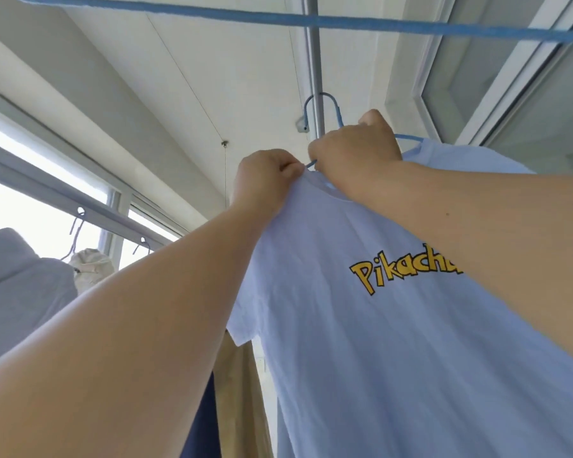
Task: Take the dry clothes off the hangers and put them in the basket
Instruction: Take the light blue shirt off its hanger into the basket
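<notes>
1. The left hand [265, 176] was raised overhead, its fingers pinching the collar edge of the pale blue cotton T-shirt with yellow lettering [361, 325] at the left side of the neck opening.
2. The right hand [358, 150] was just beside it, to the right and a little higher, clenched around the neck of the thin blue wire hanger [321, 99], just below its hook.
3. The shirt hung straight down from both hands, long axis vertical, its body falling toward the person and to the right. The hanger's hook was looped over the grey metal pole [313, 44] directly above the right hand. So the coming move turned on this, I judged: the collar had to be drawn left and down off the hanger's shoulder, and the left hand was the nearer one for that.
4. Counted: two hands, one T-shirt in hand, one hanger under it, with one hanger arm showing at the right shoulder [407, 137].
5. Farther off, a blue cord [278, 18] crossed overhead. Low on the left hung one grey garment [14, 285] and one cream garment [91, 264], with two small hooks on the window rail [63, 196]; under the shirt showed a dark blue cloth [202, 424] and a tan one [242, 391].
6. No basket was in view.
</notes>
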Action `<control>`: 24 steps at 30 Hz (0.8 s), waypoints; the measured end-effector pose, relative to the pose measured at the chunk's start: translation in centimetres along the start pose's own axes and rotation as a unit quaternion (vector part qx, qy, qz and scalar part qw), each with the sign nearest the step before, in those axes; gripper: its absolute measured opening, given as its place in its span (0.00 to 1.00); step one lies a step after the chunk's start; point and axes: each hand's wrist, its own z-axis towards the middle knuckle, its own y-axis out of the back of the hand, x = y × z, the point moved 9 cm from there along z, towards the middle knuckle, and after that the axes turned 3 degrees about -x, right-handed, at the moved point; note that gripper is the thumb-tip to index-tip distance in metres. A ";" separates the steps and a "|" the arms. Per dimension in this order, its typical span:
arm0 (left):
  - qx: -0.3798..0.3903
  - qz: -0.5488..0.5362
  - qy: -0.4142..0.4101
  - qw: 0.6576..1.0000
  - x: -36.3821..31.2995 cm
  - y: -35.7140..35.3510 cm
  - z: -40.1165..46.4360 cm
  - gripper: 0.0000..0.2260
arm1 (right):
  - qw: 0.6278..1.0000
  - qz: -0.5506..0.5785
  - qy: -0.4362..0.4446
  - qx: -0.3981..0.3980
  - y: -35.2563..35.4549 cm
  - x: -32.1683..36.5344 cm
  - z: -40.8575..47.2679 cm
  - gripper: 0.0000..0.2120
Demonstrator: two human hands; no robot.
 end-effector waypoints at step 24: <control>-0.001 0.004 0.075 0.997 4.1 3.9 -2.5 0.18 | 1.000 -0.005 0.016 0.001 0.5 2.0 0.6 0.11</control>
